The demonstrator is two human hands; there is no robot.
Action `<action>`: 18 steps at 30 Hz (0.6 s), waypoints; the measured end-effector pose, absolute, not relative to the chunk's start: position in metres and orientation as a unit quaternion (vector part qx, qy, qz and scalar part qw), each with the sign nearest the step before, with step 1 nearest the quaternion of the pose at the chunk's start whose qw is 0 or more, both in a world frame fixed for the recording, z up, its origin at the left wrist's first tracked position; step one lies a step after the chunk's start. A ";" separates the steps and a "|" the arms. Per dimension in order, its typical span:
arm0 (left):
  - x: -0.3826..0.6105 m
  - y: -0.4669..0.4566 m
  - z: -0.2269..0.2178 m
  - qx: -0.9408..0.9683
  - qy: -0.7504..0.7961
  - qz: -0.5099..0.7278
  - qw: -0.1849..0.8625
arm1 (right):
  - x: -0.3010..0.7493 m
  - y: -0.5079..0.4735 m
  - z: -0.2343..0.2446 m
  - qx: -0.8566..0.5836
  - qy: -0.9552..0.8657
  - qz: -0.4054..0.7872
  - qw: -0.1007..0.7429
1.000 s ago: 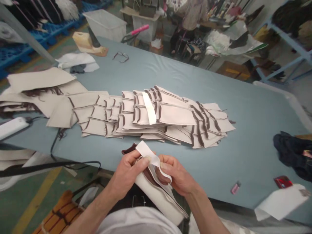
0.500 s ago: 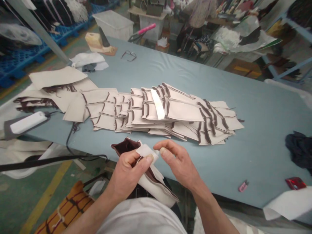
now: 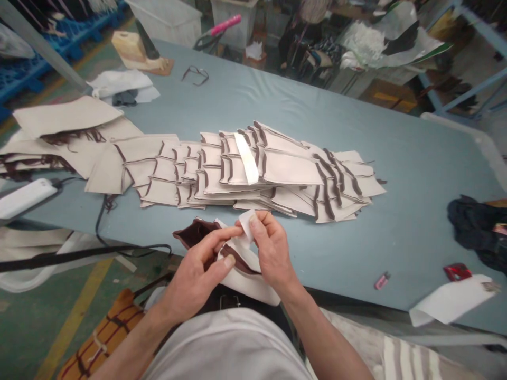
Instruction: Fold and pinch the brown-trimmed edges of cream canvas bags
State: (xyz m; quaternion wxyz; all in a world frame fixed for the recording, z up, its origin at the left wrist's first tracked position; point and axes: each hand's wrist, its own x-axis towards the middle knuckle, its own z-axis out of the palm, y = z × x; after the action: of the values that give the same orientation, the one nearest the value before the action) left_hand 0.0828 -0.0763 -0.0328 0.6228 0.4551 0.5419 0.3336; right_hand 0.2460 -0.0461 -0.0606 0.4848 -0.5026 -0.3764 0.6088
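The left hand (image 3: 194,279) and right hand (image 3: 273,248) have come together just below the stack of cream fabric panels (image 3: 285,177), clamped on a folded brown-lined cream fabric piece (image 3: 247,279) and its white strip (image 3: 246,224).

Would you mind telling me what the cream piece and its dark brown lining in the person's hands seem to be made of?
The cream piece looks like matte, thick fabric, since it bends softly; the dark brown lining seems a soft, dull textile, perhaps suede-like, though the blur leaves that open.
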 end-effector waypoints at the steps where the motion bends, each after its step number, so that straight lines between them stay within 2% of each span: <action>1: 0.082 -0.077 -0.035 0.431 0.535 0.348 0.638 | 0.247 -0.045 -0.066 -0.503 -0.358 0.611 0.495; 5: 0.083 -0.074 -0.042 0.328 0.539 0.397 0.666 | 0.247 -0.044 -0.080 -0.488 -0.328 0.643 0.492; 7: 0.082 -0.071 -0.045 0.312 0.548 0.383 0.675 | 0.247 -0.046 -0.084 -0.481 -0.334 0.660 0.470; 12: 0.075 -0.067 -0.050 0.385 0.580 0.297 0.654 | 0.248 -0.046 -0.085 -0.480 -0.343 0.685 0.427; 18: 0.069 -0.061 -0.049 0.477 0.582 0.288 0.593 | 0.263 -0.039 -0.067 -0.502 -0.399 0.676 0.362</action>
State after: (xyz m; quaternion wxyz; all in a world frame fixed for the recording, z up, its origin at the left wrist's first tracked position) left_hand 0.0694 -0.0613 -0.0485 0.5927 0.4767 0.5820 0.2876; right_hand 0.2632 -0.0392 -0.0670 0.3621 -0.5022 -0.3992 0.6762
